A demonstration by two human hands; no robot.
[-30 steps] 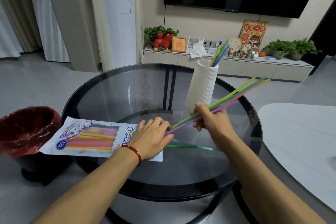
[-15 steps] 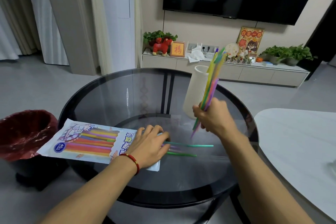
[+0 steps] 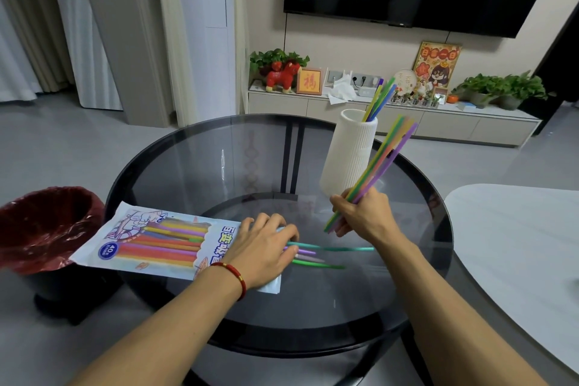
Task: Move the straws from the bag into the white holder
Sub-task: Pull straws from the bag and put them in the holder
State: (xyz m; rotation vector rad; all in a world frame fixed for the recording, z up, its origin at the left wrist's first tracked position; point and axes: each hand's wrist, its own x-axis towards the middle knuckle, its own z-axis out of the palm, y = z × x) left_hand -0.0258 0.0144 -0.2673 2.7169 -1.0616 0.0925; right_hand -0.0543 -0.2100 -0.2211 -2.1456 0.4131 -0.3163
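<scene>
The bundle of straws [image 3: 376, 172] in your right hand [image 3: 365, 219] sits just right of the white holder [image 3: 352, 153], tips angled up and to the right, lower ends poking out below your fist. Tips are below the holder's rim level, so you'd need to lift, bring the bundle upright, then centre the lower ends over the opening before letting them drop. A few straws [image 3: 377, 100] already stand inside, leaning right; aim for the left side of the mouth to avoid fouling them. The holder looks tall and light, so don't knock the wall on the way in.

Right hand: fist wrapped round the bundle near its lower third, wrist cocked up.

Left hand [image 3: 263, 249]: fingers loosely spread and flat, pressing on the open end of the straw bag [image 3: 150, 238] on the glass bench [image 3: 194, 166]. Loose straws [image 3: 332, 249] stick out of the bag mouth past your fingertips. The bag looks mostly full.
</scene>
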